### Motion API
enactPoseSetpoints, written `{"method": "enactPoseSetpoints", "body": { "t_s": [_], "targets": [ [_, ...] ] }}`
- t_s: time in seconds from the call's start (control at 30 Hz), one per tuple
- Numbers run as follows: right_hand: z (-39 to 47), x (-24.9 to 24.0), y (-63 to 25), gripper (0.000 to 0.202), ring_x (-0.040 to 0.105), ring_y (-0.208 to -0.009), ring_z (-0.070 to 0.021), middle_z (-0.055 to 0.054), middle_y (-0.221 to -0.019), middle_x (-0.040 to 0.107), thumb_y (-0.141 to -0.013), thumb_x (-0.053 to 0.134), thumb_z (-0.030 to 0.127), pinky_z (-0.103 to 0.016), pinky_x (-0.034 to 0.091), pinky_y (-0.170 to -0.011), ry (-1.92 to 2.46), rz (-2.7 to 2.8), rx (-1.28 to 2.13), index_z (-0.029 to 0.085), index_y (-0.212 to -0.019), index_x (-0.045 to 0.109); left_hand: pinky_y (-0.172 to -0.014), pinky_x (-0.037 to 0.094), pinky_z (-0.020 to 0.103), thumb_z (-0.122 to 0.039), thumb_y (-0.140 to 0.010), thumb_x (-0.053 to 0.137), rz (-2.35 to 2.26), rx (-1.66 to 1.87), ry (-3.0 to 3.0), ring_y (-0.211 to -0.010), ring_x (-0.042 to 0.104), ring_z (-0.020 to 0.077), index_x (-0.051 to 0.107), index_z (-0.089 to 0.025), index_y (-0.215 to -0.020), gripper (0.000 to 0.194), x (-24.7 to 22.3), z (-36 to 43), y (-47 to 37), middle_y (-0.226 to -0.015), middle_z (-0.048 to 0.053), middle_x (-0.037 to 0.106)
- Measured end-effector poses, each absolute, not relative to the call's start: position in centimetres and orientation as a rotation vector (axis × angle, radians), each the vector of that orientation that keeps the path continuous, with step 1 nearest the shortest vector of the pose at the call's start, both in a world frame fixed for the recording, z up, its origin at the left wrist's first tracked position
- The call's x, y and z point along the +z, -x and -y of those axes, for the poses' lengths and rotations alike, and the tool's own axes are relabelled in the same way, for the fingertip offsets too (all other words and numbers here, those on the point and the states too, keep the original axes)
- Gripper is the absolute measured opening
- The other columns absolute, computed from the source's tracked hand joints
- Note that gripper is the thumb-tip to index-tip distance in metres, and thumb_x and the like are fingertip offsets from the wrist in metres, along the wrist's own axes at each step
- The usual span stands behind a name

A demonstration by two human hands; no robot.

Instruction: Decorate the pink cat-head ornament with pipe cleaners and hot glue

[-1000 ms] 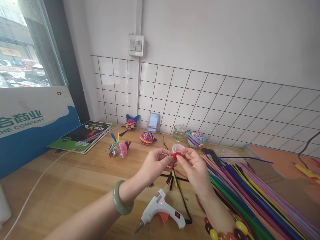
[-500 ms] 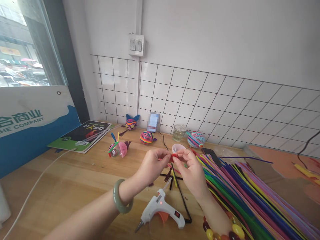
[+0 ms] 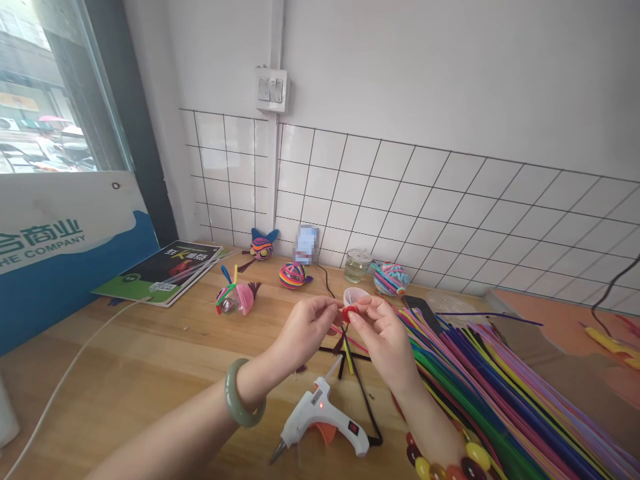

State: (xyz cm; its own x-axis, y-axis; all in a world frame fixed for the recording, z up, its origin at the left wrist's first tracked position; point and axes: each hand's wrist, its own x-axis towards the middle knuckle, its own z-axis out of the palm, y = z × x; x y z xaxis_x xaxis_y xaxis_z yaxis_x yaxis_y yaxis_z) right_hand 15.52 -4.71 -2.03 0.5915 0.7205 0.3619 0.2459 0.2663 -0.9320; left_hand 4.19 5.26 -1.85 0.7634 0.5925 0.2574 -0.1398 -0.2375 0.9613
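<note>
Between thumb and fingers my right hand (image 3: 383, 337) pinches a small red coil (image 3: 349, 313), which looks like a rolled-up pipe cleaner. At its left edge my left hand (image 3: 311, 327) is closed in a pinch, seemingly on the coil's end; the fingertips hide most of it. Below the hands lies a white hot glue gun (image 3: 320, 410) with a lit red light, its nozzle pointing to the lower left. Black and yellow pipe cleaner pieces (image 3: 349, 357) lie just under my fingers. Behind them stands a small white cup (image 3: 356, 296).
A large bundle of coloured pipe cleaners (image 3: 465, 387) spreads along the right. Toward the wall are a fish-like craft (image 3: 235, 298), striped wrapped balls (image 3: 295, 274), a glass jar (image 3: 357, 265) and a dark phone (image 3: 423, 313). A white cable (image 3: 83, 363) crosses the left side.
The red coil has turned and shows its round face more, held in my right fingers. My left fingertips have drawn slightly left of it. The glue gun stays put.
</note>
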Motion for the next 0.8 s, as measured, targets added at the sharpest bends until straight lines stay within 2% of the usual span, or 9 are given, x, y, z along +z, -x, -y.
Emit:
{"method": "enactPoseSetpoints", "body": {
  "t_s": [0.27,0.47,0.53,0.67,0.8],
  "targets": [
    [4.7,-2.0,-15.9,0.036,0.065,-0.081,-0.0165,-0.002,-0.084,0.07,-0.07,0.077,0.041,-0.032,0.051,-0.077,1.228,0.82,0.44,0.023,-0.091,0.055,-0.067,0.052,0.027,-0.025,-0.084,0.052,-0.402,0.626,-1.573,-0.08,0.066,0.0177,0.067,-0.012,-0.098,0.025,-1.4,-4.8,-4.3,-0.089,0.009,0.071],
    [4.9,-1.5,-15.9,0.037,0.063,-0.081,-0.0132,0.001,-0.083,0.068,-0.067,0.08,0.04,-0.029,0.049,-0.08,1.189,0.766,0.447,0.022,-0.09,0.057,-0.077,0.052,0.028,-0.02,-0.072,0.066,-0.303,0.527,-1.567,-0.086,0.066,0.0176,0.07,-0.015,-0.096,0.025,-2.8,-4.8,-4.9,-0.096,0.008,0.072],
    [5.0,-1.4,-15.8,0.036,0.063,-0.081,-0.013,0.002,-0.081,0.067,-0.067,0.08,0.04,-0.029,0.049,-0.08,1.183,0.765,0.454,0.022,-0.089,0.057,-0.073,0.052,0.028,-0.022,-0.068,0.07,-0.311,0.49,-1.566,-0.079,0.066,0.0169,0.07,-0.015,-0.094,0.027,-3.5,-4.8,-5.2,-0.091,0.008,0.072],
    [5.1,-1.1,-15.7,0.036,0.063,-0.083,-0.0137,0.001,-0.083,0.067,-0.067,0.08,0.039,-0.03,0.049,-0.082,1.181,0.761,0.453,0.022,-0.091,0.058,-0.067,0.05,0.028,-0.034,-0.068,0.073,-0.3,0.451,-1.552,-0.068,0.063,0.0153,0.07,-0.014,-0.079,0.023,-4.6,-4.7,-5.7,-0.077,0.005,0.071],
    [5.2,-1.1,-15.9,0.036,0.064,-0.084,-0.0148,0.0,-0.086,0.068,-0.068,0.079,0.039,-0.032,0.049,-0.083,1.186,0.757,0.433,0.022,-0.091,0.058,-0.07,0.051,0.03,-0.039,-0.065,0.076,-0.311,0.481,-1.556,-0.075,0.066,0.0183,0.069,-0.015,-0.085,0.033,-4.4,-4.6,-5.7,-0.085,0.008,0.072]
  ]
}}
